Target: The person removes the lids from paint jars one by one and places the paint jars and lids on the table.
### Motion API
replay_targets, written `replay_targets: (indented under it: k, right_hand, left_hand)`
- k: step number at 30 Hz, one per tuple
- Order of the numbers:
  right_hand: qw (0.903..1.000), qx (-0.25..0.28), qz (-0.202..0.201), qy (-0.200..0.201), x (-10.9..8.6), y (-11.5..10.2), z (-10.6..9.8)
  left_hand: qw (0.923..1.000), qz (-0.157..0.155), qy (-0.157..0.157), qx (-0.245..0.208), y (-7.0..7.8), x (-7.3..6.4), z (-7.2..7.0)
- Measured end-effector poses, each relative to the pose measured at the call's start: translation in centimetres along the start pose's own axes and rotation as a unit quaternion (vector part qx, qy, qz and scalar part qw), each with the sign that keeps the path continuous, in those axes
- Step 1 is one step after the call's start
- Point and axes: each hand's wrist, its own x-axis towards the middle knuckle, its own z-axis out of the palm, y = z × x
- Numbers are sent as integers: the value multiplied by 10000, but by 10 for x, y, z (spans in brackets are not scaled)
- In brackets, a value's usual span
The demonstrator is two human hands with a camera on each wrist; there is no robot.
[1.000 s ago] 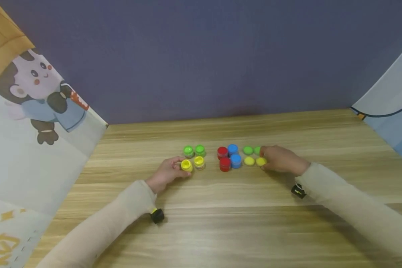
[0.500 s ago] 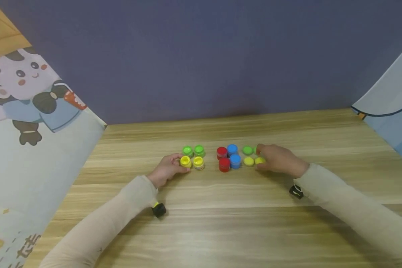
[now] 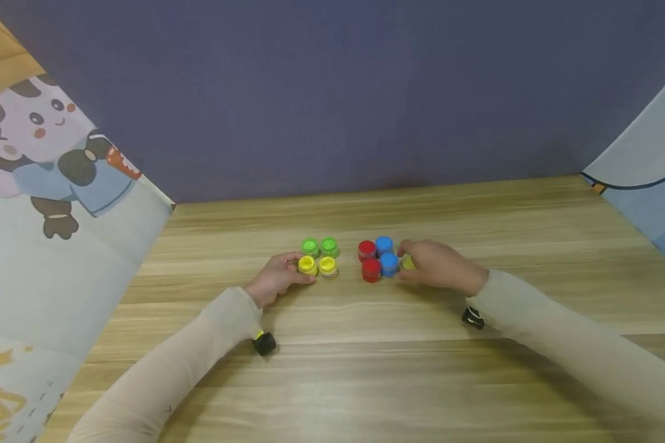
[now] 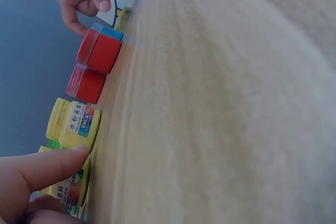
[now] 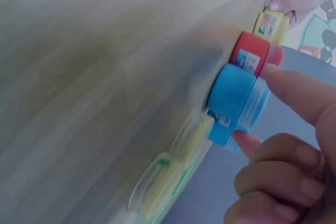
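My left hand (image 3: 277, 280) holds the left of two uncovered yellow paint jars (image 3: 307, 267) between thumb and fingers; it stands on the table. The other yellow jar (image 4: 63, 124) is beside it, and two uncovered green jars (image 3: 329, 247) stand behind. My right hand (image 3: 440, 266) is at the right of two blue paint jars (image 5: 233, 93), thumb and index finger spread apart near their tops, the other fingers curled. I cannot tell whether it touches them. Two red jars (image 3: 370, 269) stand against the blue ones. A yellow lid (image 3: 407, 263) lies partly hidden by the right hand.
More lids lie by the right hand; in the right wrist view two yellow lids (image 5: 191, 137) show, with green behind. A dark wall panel (image 3: 366, 98) rises at the table's back edge. Bare wooden table (image 3: 338, 369) lies in front of the jars.
My right hand has moved left from the yellow and green lids to the blue jars. The left hand has set its yellow jar level with the other and still holds it.
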Motion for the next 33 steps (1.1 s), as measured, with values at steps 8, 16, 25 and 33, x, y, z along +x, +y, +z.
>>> replay_targets:
  k: [8, 16, 25, 33]
  right_hand:
    - [9993, 146, 331, -80, 8, -12, 3]
    - [9992, 11, 405, 57, 14, -15, 4]
    - [9991, -21, 420, 87, 10, -13, 4]
    - [9991, -114, 408, 81, -5, -12, 3]
  left_hand:
    - [9999, -137, 40, -54, 3, 1, -2]
    - [9990, 210, 304, 247, 11, -8, -9]
    - [9954, 657, 250, 648, 22, -26, -1]
    - [9913, 1176, 19, 587, 28, -39, 12]
